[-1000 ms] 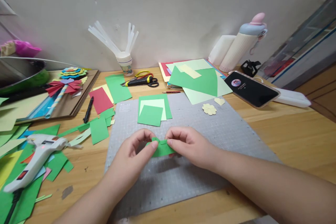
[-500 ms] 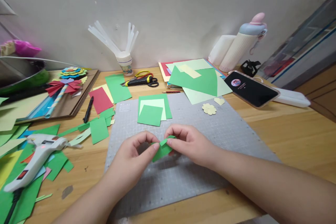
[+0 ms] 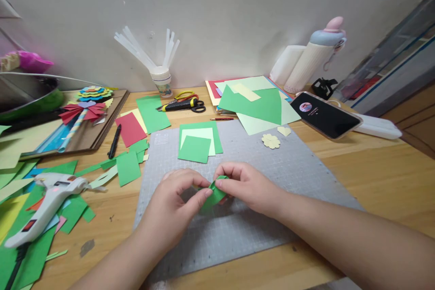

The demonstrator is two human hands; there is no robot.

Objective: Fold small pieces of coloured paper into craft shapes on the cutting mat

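Both of my hands pinch one small green paper piece [image 3: 213, 195] just above the grey cutting mat [image 3: 244, 231]. My left hand [image 3: 173, 210] grips its left end between thumb and fingers. My right hand [image 3: 249, 188] grips its right end the same way. The piece is folded and partly hidden by my fingertips. A stack of green and pale green paper squares [image 3: 199, 142] lies on the mat just beyond my hands.
A white glue gun [image 3: 44, 204] lies among green paper scraps at the left. Scissors and a utility knife [image 3: 181, 103] lie near a cup of white sticks [image 3: 161, 79]. A phone [image 3: 326, 115], a bottle [image 3: 316, 56], paper sheets [image 3: 258, 102] and a small paper flower [image 3: 271, 141] sit at the right.
The green piece was a flat strip held level; it is now folded up and bunched between my fingertips. My left hand has shifted slightly right and turned.
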